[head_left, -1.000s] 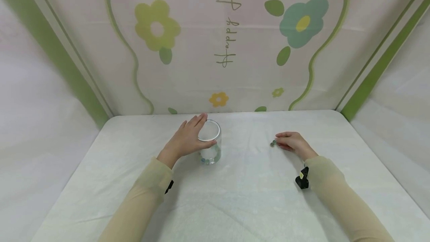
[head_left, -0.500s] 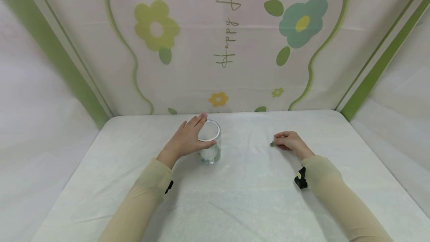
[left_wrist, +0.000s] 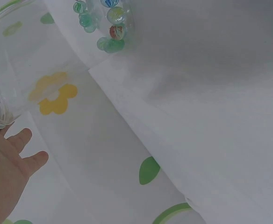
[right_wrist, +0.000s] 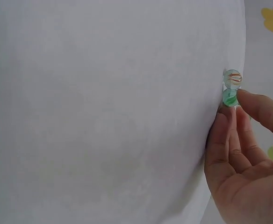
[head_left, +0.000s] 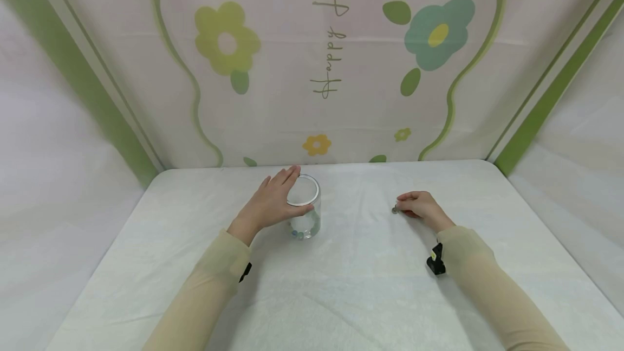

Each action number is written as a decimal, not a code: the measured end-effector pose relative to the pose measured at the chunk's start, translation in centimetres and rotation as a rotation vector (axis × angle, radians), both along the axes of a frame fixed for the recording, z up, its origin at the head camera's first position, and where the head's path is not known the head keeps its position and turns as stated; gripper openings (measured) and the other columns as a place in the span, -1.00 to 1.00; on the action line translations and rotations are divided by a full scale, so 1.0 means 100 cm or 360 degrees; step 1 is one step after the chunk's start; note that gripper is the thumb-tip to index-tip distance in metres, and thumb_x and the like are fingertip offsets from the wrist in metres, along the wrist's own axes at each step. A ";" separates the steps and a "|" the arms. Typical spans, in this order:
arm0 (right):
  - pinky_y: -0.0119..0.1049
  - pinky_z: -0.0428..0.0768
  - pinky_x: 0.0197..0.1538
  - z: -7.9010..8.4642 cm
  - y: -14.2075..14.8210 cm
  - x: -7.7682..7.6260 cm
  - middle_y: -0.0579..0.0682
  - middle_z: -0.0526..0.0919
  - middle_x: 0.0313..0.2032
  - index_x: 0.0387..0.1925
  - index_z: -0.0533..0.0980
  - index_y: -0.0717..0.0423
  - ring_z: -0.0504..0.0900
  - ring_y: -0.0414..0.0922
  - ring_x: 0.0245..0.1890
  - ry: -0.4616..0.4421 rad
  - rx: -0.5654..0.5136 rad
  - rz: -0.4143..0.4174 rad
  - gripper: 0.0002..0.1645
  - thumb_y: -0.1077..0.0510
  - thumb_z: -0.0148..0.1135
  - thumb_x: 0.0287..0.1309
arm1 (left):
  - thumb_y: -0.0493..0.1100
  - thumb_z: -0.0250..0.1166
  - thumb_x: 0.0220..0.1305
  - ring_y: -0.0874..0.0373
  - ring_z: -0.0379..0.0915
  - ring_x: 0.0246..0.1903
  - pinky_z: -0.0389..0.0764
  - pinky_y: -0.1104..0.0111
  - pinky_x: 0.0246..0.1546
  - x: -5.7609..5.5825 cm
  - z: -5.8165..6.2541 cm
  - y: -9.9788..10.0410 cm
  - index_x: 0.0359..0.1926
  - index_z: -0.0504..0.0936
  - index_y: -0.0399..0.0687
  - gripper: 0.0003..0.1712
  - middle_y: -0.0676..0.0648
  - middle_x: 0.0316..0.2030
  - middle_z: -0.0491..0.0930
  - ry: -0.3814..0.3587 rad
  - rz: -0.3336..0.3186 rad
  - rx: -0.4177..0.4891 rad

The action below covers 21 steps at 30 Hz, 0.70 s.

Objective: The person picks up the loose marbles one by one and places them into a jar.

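Observation:
A clear glass jar (head_left: 316, 215) stands upright left of the table's middle, with several marbles (left_wrist: 115, 16) in its bottom, green ones and a few with blue, yellow or red swirls. My left hand (head_left: 273, 199) holds the jar by its rim, thumb on the near side and fingers round the far side. Out to the right, my right hand (head_left: 423, 207) has its thumb and index fingertips pinching a green marble (right_wrist: 229, 98) at the tablecloth. Right beside that one lies a clear marble with orange and white swirls (right_wrist: 233, 78), in contact with it in the right wrist view.
A white cloth (head_left: 341, 286) with slight creases covers the table. Behind its far edge hangs a printed curtain (head_left: 283, 96) with flowers and lettering, and pale side panels (head_left: 580, 177) rise at both sides.
My right hand has shifted slightly left, and its fingertips now cover more of the two marbles. The left hand and the jar have stayed in place.

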State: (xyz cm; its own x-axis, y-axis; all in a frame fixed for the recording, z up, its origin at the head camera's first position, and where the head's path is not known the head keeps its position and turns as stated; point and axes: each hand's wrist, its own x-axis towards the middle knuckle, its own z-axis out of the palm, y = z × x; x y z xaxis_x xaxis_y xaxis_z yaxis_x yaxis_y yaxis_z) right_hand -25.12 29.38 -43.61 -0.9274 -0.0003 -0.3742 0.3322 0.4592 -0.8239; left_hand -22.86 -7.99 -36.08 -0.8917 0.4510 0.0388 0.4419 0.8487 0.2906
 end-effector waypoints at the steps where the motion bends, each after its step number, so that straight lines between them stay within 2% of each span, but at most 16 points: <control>1: -0.54 0.52 -0.30 0.000 0.000 0.000 -0.21 0.63 -0.32 0.14 0.41 0.40 0.50 -0.40 -0.40 -0.0002 0.0003 -0.0010 -0.49 0.17 0.20 0.23 | 0.46 0.12 0.15 -0.05 -0.08 0.49 -0.05 -0.10 0.47 0.000 0.000 0.000 0.51 -0.08 -0.05 0.13 -0.04 0.51 -0.03 -0.0002 0.0000 0.0000; 8: -0.56 0.55 -0.27 0.002 0.002 0.000 -0.23 0.61 -0.30 0.19 0.39 0.36 0.51 -0.43 -0.39 -0.0047 -0.0062 -0.0096 -0.42 0.13 0.24 0.22 | 0.45 0.12 0.15 -0.06 -0.08 0.49 -0.05 -0.10 0.47 0.000 0.000 0.000 0.51 -0.09 -0.05 0.12 -0.06 0.51 -0.03 -0.0002 -0.0001 0.0007; 13: -0.57 0.59 -0.22 0.007 0.003 -0.001 -0.31 0.58 -0.38 0.26 0.33 0.34 0.54 -0.44 -0.37 -0.0097 -0.0246 -0.0154 -0.35 0.12 0.24 0.22 | 0.45 0.11 0.15 -0.06 -0.09 0.49 -0.06 -0.09 0.47 0.001 0.000 0.000 0.51 -0.10 -0.03 0.13 -0.05 0.51 -0.04 -0.0009 0.0000 0.0007; 21: -0.52 0.60 -0.05 0.021 0.003 -0.003 -0.35 0.62 -0.43 0.37 0.15 0.38 0.60 -0.46 -0.32 -0.0121 -0.0576 -0.0153 -0.31 0.22 0.12 0.30 | 0.46 0.11 0.15 -0.07 -0.09 0.49 -0.07 -0.09 0.47 0.001 0.000 -0.001 0.51 -0.11 -0.03 0.13 -0.04 0.51 -0.05 -0.0019 0.0004 0.0011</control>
